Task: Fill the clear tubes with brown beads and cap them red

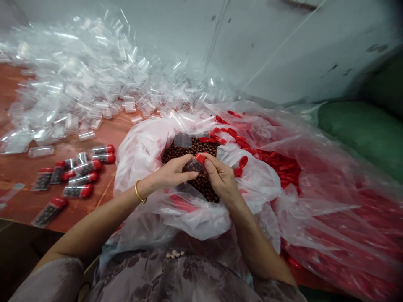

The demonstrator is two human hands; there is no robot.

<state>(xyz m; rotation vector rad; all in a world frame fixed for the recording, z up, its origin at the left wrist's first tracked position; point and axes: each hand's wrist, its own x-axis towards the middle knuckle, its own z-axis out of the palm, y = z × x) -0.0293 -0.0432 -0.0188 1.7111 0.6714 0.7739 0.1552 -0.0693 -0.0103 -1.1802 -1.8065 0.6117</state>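
- The grip of the left hand (173, 172) pinches the body of a small clear plastic tube filled with dark brown beads (192, 166), thumb on the near side and fingers curled over the far side.
- The grip of the right hand (220, 176) is pressed together on the tube's red plastic cap (200, 158), at the tube's upper end; the two hands meet at the tube.
- The tube sits just above a heap of small dark brown round beads (197, 149) lying in an open clear plastic bag (141, 147) in front of the person.
- A thin gold bangle (138, 193) circles the left wrist.
- Far left on the reddish-brown counter (110, 130), a cluster of filled tubes with red caps (82, 172) lies on its side, well apart from the hands.
- Behind these, a large pile of empty clear plastic tubes (82, 79) spreads across the counter up to the grey wall (252, 42).
- To the right of the beads, a mass of loose red plastic caps (280, 161) fills a second clear bag, some caps spilling onto the bead bag's edge.
- Far right, a green sack (362, 134) rests against the wall.
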